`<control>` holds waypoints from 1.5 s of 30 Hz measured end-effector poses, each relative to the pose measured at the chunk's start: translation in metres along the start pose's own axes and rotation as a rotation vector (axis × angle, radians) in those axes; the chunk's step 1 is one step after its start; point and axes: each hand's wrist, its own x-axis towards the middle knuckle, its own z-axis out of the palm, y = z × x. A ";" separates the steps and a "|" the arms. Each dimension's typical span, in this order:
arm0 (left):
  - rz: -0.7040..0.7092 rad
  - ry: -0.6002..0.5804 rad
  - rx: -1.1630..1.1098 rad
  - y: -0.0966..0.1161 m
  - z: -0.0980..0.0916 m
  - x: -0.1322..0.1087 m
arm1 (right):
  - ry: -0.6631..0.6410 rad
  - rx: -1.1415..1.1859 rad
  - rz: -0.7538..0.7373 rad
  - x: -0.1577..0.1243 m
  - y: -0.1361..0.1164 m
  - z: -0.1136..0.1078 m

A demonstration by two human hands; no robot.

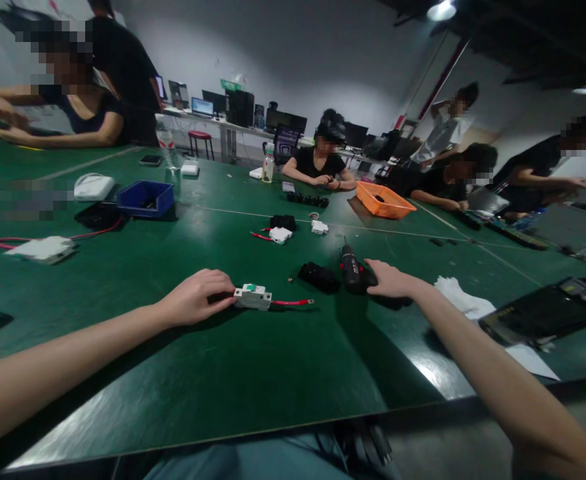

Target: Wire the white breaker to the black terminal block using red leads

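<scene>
My left hand (203, 297) pinches the left end of a white circuit breaker (253, 297) with a green switch, lying on the green table. A short red wire (291, 303) with a ring terminal at its tip leaves the breaker's right end. My right hand (389, 278) is closed on the grip end of a black cordless drill (351, 268), whose bit points away from me. Part of the grip is hidden by my fingers. A black block-shaped object (319, 277) lies just left of the drill, and a tiny brass-coloured piece (289, 280) is near it.
Farther off lie two more white breakers (279, 235) (319, 227), a blue bin (145, 199) and an orange basket (385, 201). At left, another breaker (43, 249) has red wires. A black case-like object (547, 310) and white tissue (463, 299) lie right. Several people sit around the table.
</scene>
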 end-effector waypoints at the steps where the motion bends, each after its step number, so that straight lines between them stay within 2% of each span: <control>1: 0.000 0.001 0.006 0.001 0.000 0.000 | -0.020 0.047 -0.028 0.002 -0.002 0.004; 4: -0.005 0.001 0.018 0.002 -0.001 0.000 | 0.017 0.118 -0.069 0.005 -0.015 0.011; 9: -0.019 0.005 0.023 0.004 -0.001 0.000 | 0.100 -0.018 0.100 -0.003 -0.026 0.016; 11: -0.020 0.009 0.018 0.003 0.000 -0.001 | 0.136 0.004 0.158 -0.008 -0.026 0.015; 14: -0.020 0.011 0.007 0.003 0.000 -0.001 | 0.266 0.207 0.209 -0.019 -0.032 0.006; 17: -0.025 0.010 0.004 0.002 0.000 -0.001 | 0.417 0.657 0.203 -0.038 -0.054 -0.015; 18: -0.027 0.010 0.006 0.002 0.000 -0.001 | 0.396 0.829 0.230 -0.048 -0.066 -0.024; 22: -0.034 0.004 0.017 0.003 0.000 -0.001 | 0.113 1.258 0.269 -0.092 -0.118 -0.058; 25: -0.036 -0.006 0.014 0.003 0.000 -0.001 | -0.079 1.371 0.239 -0.121 -0.149 -0.071; 28: -0.034 -0.004 0.014 0.004 -0.001 -0.001 | -0.213 1.344 0.226 -0.137 -0.165 -0.071; 35: -0.034 -0.002 0.025 0.004 0.000 -0.002 | -0.316 1.216 0.162 -0.140 -0.175 -0.065; 45: -0.029 0.011 0.019 0.005 -0.001 -0.001 | -0.318 1.144 0.136 -0.137 -0.172 -0.059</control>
